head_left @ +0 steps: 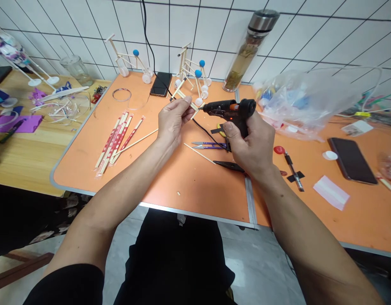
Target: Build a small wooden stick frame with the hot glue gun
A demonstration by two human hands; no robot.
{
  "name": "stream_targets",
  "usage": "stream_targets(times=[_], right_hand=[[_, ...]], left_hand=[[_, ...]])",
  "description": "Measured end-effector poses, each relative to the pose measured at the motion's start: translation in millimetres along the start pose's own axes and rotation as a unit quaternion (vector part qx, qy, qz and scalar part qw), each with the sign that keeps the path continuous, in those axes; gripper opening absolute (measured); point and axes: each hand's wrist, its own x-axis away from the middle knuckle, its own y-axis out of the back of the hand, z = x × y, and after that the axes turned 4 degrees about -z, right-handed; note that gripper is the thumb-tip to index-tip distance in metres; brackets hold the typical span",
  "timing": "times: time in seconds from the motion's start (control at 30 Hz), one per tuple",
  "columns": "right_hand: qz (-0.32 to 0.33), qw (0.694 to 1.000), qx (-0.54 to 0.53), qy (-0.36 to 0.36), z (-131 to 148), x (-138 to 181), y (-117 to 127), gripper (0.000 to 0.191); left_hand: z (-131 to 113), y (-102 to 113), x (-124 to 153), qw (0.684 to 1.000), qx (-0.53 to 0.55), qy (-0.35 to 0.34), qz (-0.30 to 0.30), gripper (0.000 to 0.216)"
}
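My left hand pinches a small frame of wooden sticks above the orange table. In my right hand is a black hot glue gun, its nozzle at the frame's right end; whether it touches I cannot tell. A small orange light glows on the gun. Beneath my hands lie purple thread snips, black-handled pliers and a loose stick. Left of them are several chopsticks in red-printed wrappers. Two stick models with wheels and blue balls, one at the left, stand by the wall.
A tall glass bottle stands at the back, near a clear plastic bag. Phones, one black at the right, a pen and pink-white paper lie about. A black cable hangs down the tiled wall.
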Motion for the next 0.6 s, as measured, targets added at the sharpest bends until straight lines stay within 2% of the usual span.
stream_targets(times=[0.6], right_hand=[[-0.013, 1.0, 0.005, 0.01, 2.1, -0.8, 1.5, 0.049]], left_hand=[[-1.7, 0.0, 0.1, 1.0, 0.002, -0.003, 0.006, 0.033]])
